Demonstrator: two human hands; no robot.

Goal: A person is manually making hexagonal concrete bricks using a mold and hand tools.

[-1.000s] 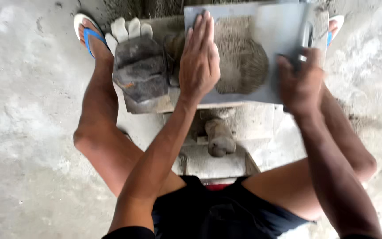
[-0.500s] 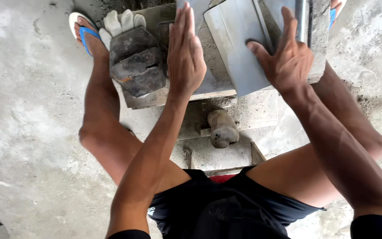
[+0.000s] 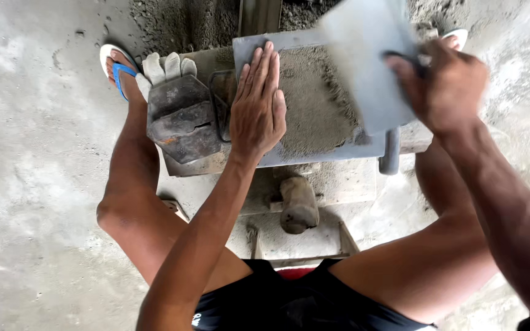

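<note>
Keep your left hand [image 3: 257,104] flat, fingers released, on the mould's [image 3: 314,101] left edge; right hand [image 3: 446,86], fingers clenched around the plate [image 3: 369,61], should sweep level.

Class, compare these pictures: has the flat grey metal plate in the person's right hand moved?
Yes. The flat grey metal plate has swung up off the sand-filled grey mould and now tilts above its right side.

A worn glove [image 3: 176,110] lies left of the bench, its pale fingertips up by a blue-strapped sandal [image 3: 118,70]; a second sandal [image 3: 458,38] peeks in at top right; a mallet [image 3: 297,205] rests on the lower frame; loose grey sand [image 3: 185,24] is heaped at top; the concrete floor [image 3: 32,184] is dusty and stained.
</note>
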